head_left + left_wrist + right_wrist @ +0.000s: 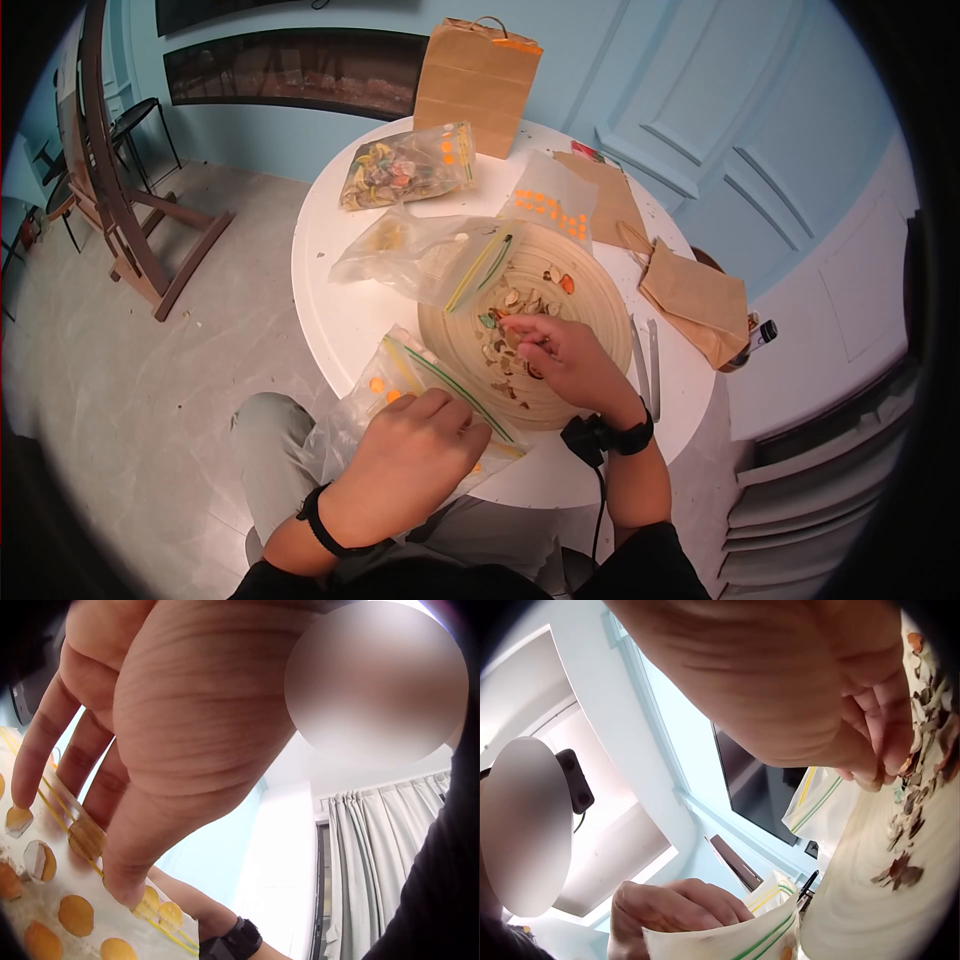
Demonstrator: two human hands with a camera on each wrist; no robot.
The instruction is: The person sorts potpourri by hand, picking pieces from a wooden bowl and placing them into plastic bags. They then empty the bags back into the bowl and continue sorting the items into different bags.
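My left hand [415,455] grips a clear zip bag [500,440] with orange dots near its zip edge, at the front of the white table. In the left wrist view, the thumb presses on the dotted bag [75,915] by the yellow zip line. Over a round wooden board [450,350] hovers my right hand [575,365], its fingers bent down toward scattered dried flakes [505,350]. The right wrist view shows the thumb and fingertips [870,780] close together beside brown and orange flakes [922,742]; I cannot tell whether a flake is between them.
Another zip bag [420,255] overlaps the board's left edge. Behind it lies a filled bag [400,172] of colourful dried pieces. A tall paper bag [470,90] stands at the back; a dotted pouch [550,200], metal tongs [655,370] and a folded paper bag [700,305] lie rightward.
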